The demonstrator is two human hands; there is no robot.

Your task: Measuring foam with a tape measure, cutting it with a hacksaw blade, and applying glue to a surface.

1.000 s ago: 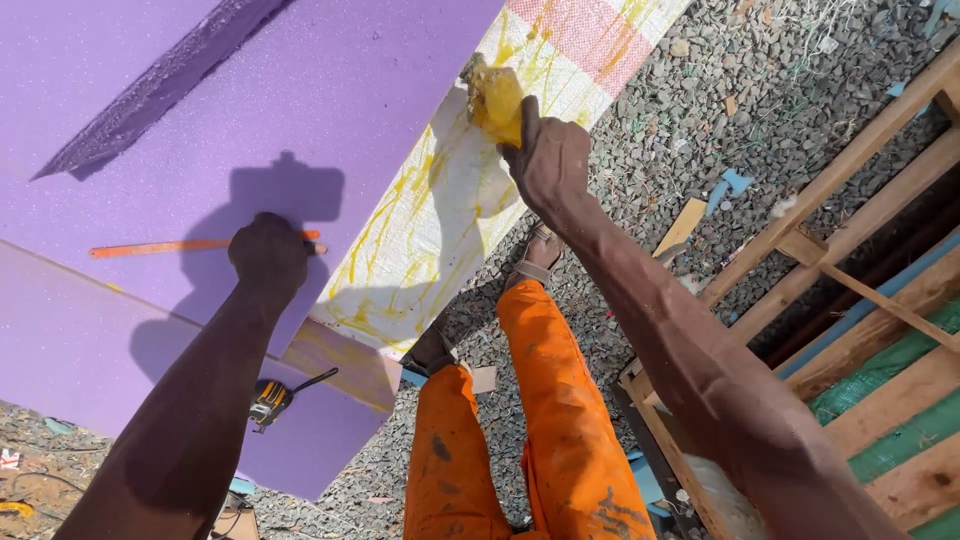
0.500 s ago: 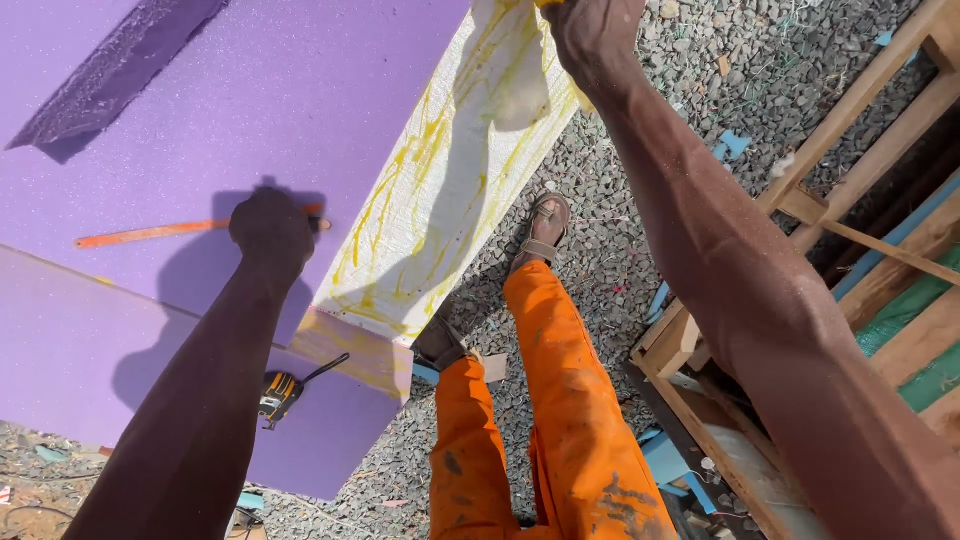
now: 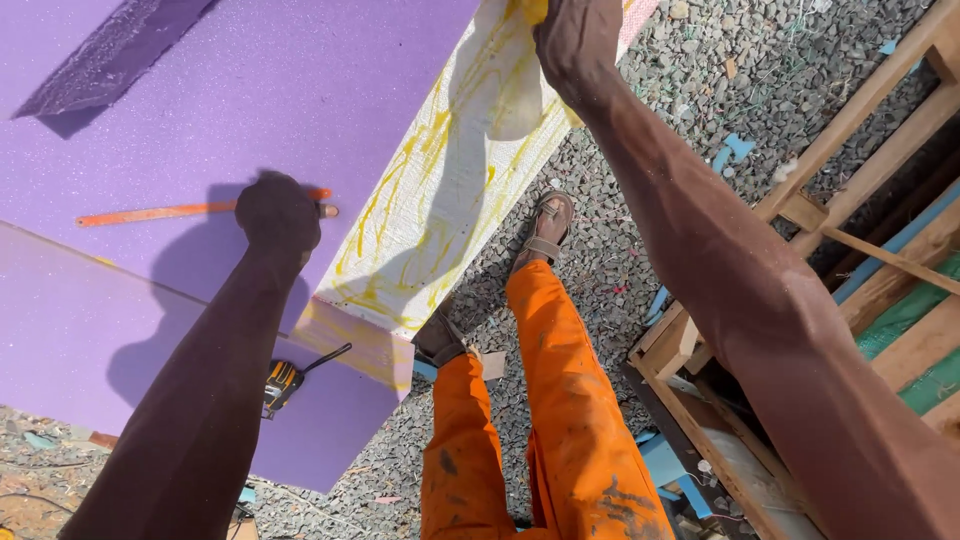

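I count two purple foam boards, one upper board (image 3: 300,90) lying on a lower board (image 3: 70,330), one white woven strip (image 3: 440,200) streaked with yellow along the upper board's right edge, one orange pencil (image 3: 150,212) and one tape measure (image 3: 281,383). The left hand (image 3: 278,213), at centre left, is closed in a fist over the pencil's right end on the upper board. The right hand (image 3: 578,40), at the top edge, presses a yellow lump (image 3: 535,8) on the strip, though I cannot tell its grip; open gravel (image 3: 680,110) lies right of the strip, up to the wooden frame (image 3: 860,150).

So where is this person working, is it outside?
Probably an outdoor building yard: gravel underfoot, wooden frames on the right, big purple foam boards laid out, and a tape measure on one.
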